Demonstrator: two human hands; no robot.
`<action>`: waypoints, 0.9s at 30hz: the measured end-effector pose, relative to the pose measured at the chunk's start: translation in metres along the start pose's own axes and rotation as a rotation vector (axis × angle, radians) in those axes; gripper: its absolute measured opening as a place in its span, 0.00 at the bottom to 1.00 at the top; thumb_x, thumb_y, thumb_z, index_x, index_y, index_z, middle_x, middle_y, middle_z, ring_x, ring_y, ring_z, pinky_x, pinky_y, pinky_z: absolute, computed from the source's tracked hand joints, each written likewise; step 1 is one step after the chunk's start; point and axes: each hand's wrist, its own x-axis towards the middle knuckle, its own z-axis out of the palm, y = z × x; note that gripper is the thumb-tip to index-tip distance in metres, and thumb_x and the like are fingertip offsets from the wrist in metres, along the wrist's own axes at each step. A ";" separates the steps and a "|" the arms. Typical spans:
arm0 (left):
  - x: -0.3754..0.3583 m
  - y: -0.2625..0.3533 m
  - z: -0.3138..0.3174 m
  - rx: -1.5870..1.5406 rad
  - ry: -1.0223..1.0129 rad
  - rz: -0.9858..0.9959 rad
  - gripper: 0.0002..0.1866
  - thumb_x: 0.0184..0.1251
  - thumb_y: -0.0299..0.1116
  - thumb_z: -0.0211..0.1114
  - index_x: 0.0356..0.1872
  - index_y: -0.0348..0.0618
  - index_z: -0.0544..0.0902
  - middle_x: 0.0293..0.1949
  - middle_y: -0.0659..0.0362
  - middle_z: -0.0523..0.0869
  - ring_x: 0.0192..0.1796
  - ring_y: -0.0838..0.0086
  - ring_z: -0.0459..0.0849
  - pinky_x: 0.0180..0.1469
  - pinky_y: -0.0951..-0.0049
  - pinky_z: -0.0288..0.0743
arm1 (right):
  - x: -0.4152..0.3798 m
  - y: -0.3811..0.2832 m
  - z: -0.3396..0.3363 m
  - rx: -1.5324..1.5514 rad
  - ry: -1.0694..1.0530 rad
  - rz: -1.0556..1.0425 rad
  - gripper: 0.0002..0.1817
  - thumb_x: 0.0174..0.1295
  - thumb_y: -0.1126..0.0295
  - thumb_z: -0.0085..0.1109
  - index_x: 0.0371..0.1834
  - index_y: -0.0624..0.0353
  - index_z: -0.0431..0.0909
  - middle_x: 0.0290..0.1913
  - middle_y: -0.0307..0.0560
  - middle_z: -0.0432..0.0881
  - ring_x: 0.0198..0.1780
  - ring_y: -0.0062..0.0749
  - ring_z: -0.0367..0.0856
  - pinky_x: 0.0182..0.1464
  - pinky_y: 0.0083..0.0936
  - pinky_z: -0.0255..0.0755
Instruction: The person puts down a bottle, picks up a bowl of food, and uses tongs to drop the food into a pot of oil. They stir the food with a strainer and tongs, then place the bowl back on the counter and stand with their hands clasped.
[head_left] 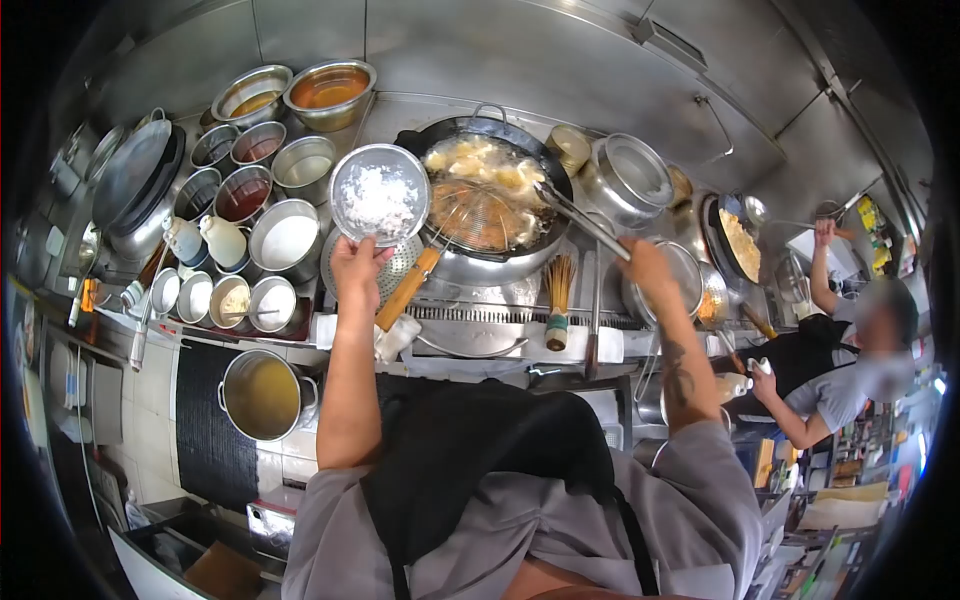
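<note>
My left hand [362, 268] grips the near rim of a metal bowl [381, 196] with white powder or flakes in it, held up left of the wok. My right hand [645, 268] is closed round the handle of metal tongs [590, 225], whose tips reach the wok's right side. In the black wok [562, 180], pale yellow pieces [485, 165] bubble in oil at the back. A wire strainer [478, 214] with browned food lies over the nearer part, its wooden handle [408, 290] pointing toward me. A perforated metal plate [335, 262] is partly hidden behind my left hand.
Sauce bowls [330, 88] and containers of white powder [285, 236] stand to the left. A bamboo brush [558, 300] lies before the wok, with metal pots [634, 172] to its right. A pot of yellowish liquid [262, 396] sits low at left. Another person [845, 350] works at far right.
</note>
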 end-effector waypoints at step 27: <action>-0.021 -0.004 0.037 0.148 -0.177 0.176 0.04 0.69 0.23 0.59 0.41 0.37 0.76 0.39 0.59 0.83 0.38 0.78 0.84 0.39 0.75 0.84 | -0.052 -0.118 -0.174 -0.017 0.107 -0.397 0.24 0.56 0.69 0.66 0.57 0.60 0.77 0.41 0.54 0.82 0.38 0.50 0.82 0.42 0.41 0.74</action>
